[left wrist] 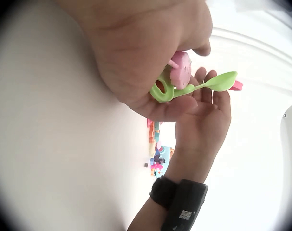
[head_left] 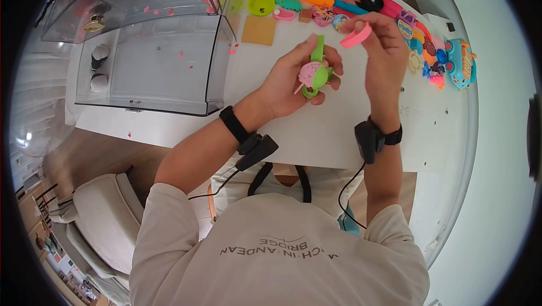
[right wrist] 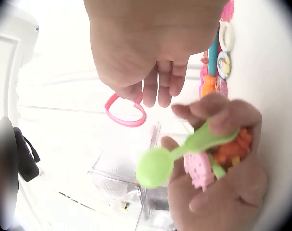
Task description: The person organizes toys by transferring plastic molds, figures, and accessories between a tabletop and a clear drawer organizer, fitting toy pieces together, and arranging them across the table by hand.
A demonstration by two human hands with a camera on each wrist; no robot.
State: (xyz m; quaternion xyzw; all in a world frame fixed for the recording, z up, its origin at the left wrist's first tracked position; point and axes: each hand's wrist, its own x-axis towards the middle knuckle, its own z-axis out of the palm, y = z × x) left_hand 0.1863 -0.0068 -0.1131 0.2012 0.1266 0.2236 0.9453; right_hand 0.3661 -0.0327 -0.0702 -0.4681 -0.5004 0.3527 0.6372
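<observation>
The left hand (head_left: 291,77) grips a light green spoon (left wrist: 222,82) together with a pink piece (left wrist: 181,70) and a green piece with a round hole (left wrist: 161,91); in the right wrist view an orange piece (right wrist: 235,148) also shows in this palm. Raised to the right of it, the right hand (head_left: 387,51) pinches a pink ring-shaped band (right wrist: 126,120) between thumb and fingertips. The band hangs apart from the left hand's things. Fingers partly hide the pieces in the left palm.
A clear box (head_left: 164,68) with dark edges stands at the left of the white table (head_left: 316,131). Behind the hands lie a brown square (head_left: 258,30), a green dish (head_left: 261,5) and several colourful toys. A blue toy vehicle (head_left: 462,64) stands at the right.
</observation>
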